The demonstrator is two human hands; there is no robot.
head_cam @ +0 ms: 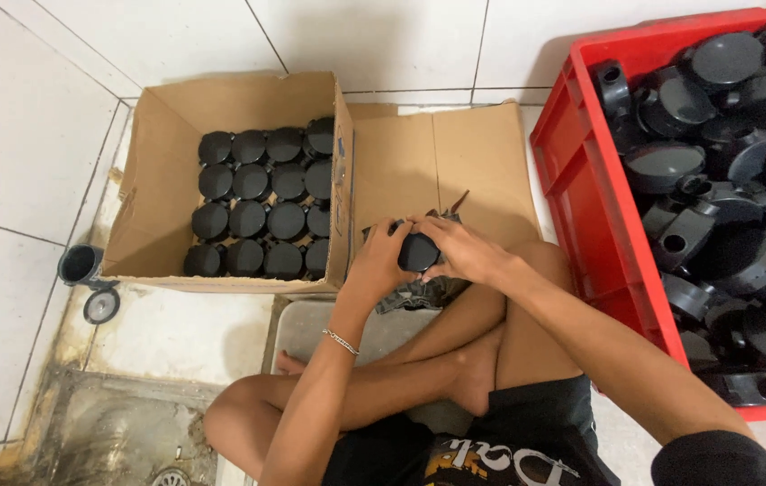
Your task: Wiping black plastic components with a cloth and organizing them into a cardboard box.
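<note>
The black round plastic part (pixel 418 252) sits between both our hands, held just above our crossed legs and over a crumpled dark bag (pixel 428 290) that lies on the flattened cardboard sheet (pixel 482 157).

From the head camera, the only view we have, our left hand (pixel 378 259) cups the part from its left side and our right hand (pixel 462 252) wraps over its top and right side, so both hands are closed around it; the fingers cover most of it, and we cannot tell how firmly it is pinched.

The open cardboard box (pixel 153 180) to the left holds neat rows of black round caps (pixel 261 202), nearly filling it. The red crate (pixel 581 189) to the right is heaped with loose black fittings (pixel 725 180). One stray fitting (pixel 81 265) lies on the white tiled floor (pixel 23 135) beside the box.

We judge the main risk to be a slip: the part looks smooth, and if it drops it could roll toward the floor drain (pixel 171 475) near our left knee. Reaching across could also knock the packed rows crooked.
</note>
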